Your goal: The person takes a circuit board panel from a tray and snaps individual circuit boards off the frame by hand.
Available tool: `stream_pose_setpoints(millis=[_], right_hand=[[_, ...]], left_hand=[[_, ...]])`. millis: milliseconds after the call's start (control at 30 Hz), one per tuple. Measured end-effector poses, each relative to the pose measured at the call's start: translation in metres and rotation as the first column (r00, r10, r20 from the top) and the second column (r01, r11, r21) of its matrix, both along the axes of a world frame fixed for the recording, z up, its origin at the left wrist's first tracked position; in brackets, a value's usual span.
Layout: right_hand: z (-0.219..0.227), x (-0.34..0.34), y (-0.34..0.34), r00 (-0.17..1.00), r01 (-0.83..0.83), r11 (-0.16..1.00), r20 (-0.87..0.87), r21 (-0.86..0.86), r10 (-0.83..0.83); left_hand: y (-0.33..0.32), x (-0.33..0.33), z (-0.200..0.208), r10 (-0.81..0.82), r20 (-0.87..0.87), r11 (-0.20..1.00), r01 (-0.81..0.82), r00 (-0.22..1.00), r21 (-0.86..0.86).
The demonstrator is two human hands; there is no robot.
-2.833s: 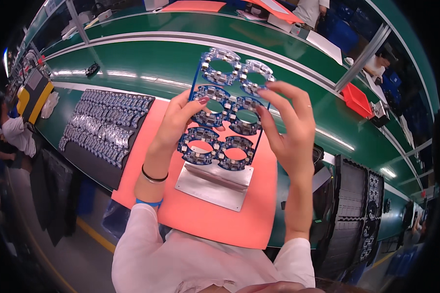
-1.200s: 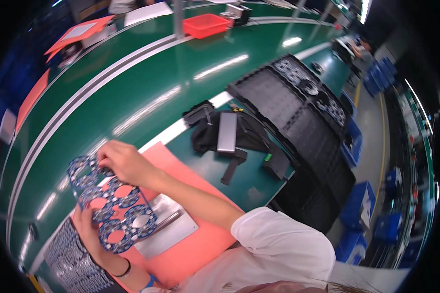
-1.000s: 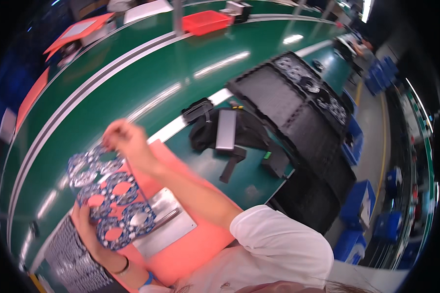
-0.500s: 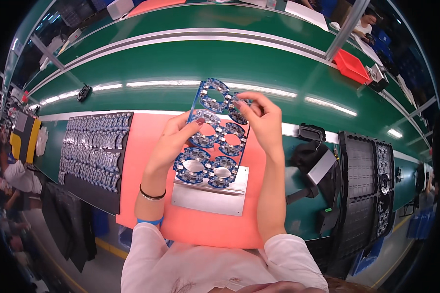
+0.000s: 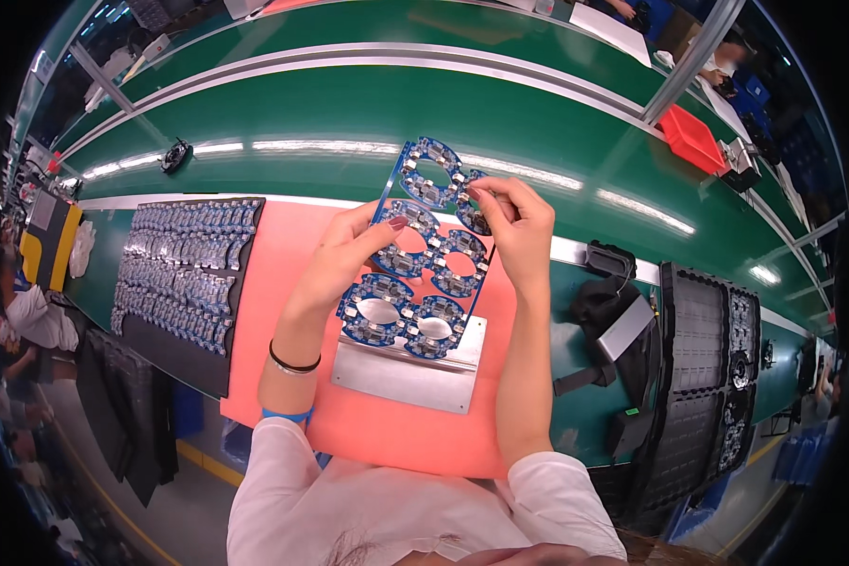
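Note:
A blue circuit board panel [image 5: 434,259], made of several joined ring-shaped boards with oval openings, is held tilted above the work surface. My left hand [image 5: 341,253] grips its left edge, thumb lying over the front near the middle ring. At the upper right ring, my right hand [image 5: 521,224] has thumb and fingers closed on the board's edge; the fingertips partly hide that ring. Beneath the panel's lower end lies a silver metal plate [image 5: 401,379] with small corner holes, on a pink mat [image 5: 486,443].
To the left, a dark board [image 5: 174,363] carries rows of blue circuit boards [image 5: 184,231]. Black trays [image 5: 693,377] stand at the right, beside a dark bag-like item [image 5: 599,307] and a silver box [image 5: 624,328]. A red bin [image 5: 690,140] sits at the far right.
The view has shifted slightly. The panel and both hands appear a little further right, with my right fingertips still at the upper right ring.

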State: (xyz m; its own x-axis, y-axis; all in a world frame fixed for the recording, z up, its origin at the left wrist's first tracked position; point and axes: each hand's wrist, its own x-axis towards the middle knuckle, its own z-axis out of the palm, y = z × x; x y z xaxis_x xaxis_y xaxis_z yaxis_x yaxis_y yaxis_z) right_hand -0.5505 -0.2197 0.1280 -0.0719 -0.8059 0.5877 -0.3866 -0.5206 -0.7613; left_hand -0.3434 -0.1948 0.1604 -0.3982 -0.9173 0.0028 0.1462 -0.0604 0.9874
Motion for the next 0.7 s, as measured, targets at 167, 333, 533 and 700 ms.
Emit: stream_pose_setpoints(millis=[167, 333, 533, 700], right_hand=[[-0.007, -0.012, -0.005, 0.757, -0.224, 0.972, 0.641, 0.075, 0.125], [-0.023, -0.048, -0.013, 0.093, -0.496, 0.851, 0.964, -0.173, 0.25], [-0.021, -0.052, -0.01, 0.342, -0.388, 0.916, 0.939, 0.101, 0.041], [-0.009, -0.021, -0.006, 0.87, -0.134, 0.968, 0.493, 0.212, 0.013]], left_hand=[[-0.005, 0.001, -0.005, -0.012, 0.006, 0.997, 0.012, 1.0, 0.075], [-0.003, 0.0, 0.006, -0.041, -0.06, 0.993, 0.048, 0.997, 0.109], [-0.007, 0.004, -0.002, 0.005, -0.03, 0.994, -0.002, 1.0, 0.114], [-0.01, 0.004, -0.004, -0.016, -0.022, 0.993, 0.018, 1.0, 0.114]])
